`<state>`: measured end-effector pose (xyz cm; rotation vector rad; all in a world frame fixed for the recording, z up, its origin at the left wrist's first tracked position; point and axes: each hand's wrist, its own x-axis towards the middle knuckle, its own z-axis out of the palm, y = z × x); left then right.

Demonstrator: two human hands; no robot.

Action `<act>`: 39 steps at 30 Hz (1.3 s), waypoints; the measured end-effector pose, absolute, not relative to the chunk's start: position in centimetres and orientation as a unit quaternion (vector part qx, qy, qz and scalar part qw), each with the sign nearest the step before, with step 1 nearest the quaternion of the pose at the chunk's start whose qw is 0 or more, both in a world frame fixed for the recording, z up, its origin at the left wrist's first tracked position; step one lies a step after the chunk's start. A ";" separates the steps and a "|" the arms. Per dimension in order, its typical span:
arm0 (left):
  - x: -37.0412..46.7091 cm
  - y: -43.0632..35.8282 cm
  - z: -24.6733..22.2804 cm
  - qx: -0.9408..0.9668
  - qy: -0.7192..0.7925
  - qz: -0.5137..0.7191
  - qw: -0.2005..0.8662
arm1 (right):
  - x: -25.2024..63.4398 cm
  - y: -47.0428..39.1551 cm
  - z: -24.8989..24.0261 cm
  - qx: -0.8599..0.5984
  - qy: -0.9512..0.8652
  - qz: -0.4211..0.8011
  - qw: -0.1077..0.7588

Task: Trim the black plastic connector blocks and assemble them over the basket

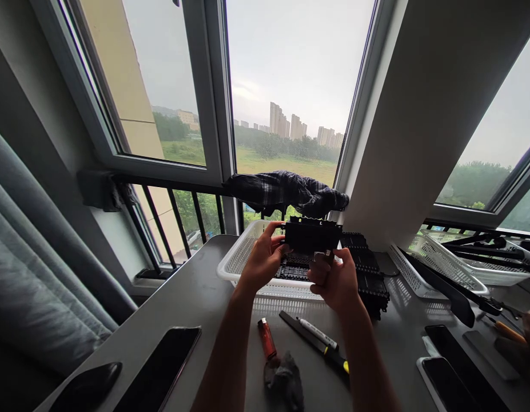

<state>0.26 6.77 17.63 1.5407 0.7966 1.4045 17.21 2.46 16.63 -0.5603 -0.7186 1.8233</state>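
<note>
- My left hand [265, 257] has the black, rectangular, plastic-looking panel [311, 236] pinched between fingers and thumb.
- My right hand [338, 280] curls at its lower corner; can't tell if gripping.
- Guessing light, stiff, slick: I'd hold both short ends.

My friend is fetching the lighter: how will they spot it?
On the grey table, find the white basket below the plaid cloth. In front of it lies the lighter, beside a crumpled grey lump; its red body sets it apart from the white marker to its right.
</note>
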 end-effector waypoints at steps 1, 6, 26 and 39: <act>0.3 6.8 17.6 0.619 0.321 0.566 0.440 | 17.2 2.5 16.6 -0.233 -0.302 0.762 0.523; 0.2 6.9 17.4 0.629 0.321 0.561 0.433 | 17.2 2.6 16.6 -0.224 -0.299 0.773 0.513; 0.4 6.6 17.6 0.647 0.316 0.546 0.428 | 17.2 2.4 16.6 -0.187 -0.300 0.789 0.503; -0.1 7.1 17.3 0.587 0.348 0.580 0.446 | 17.9 2.0 16.5 -0.406 -0.435 0.375 0.710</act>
